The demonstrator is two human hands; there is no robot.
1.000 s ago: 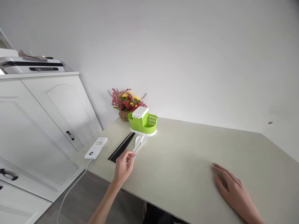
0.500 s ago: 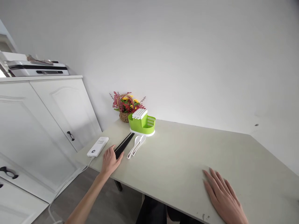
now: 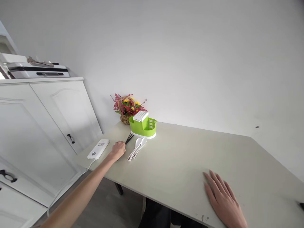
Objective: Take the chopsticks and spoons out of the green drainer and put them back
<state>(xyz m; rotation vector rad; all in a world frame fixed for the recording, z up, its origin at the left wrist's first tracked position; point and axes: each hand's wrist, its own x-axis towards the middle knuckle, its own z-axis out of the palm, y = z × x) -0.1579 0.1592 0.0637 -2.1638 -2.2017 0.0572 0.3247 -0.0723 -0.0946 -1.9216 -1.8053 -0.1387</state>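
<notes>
Head camera shows the left hand (image 3: 118,149) curled over the near ends of the black chopsticks (image 3: 129,138), which lie on the table (image 3: 180,152) just in front of the green cutlery holder (image 3: 143,126). Two white spoons (image 3: 137,146) lie just right of the chopsticks, a white power bank (image 3: 98,149) left of them. Well right of the holder, the right hand (image 3: 222,199) rests flat, fingers spread.

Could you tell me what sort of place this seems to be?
Probably a home dining or kitchen corner: a green plastic cutlery caddy and a wicker basket of artificial flowers stand on a pale table beside white panelled cabinets.
</notes>
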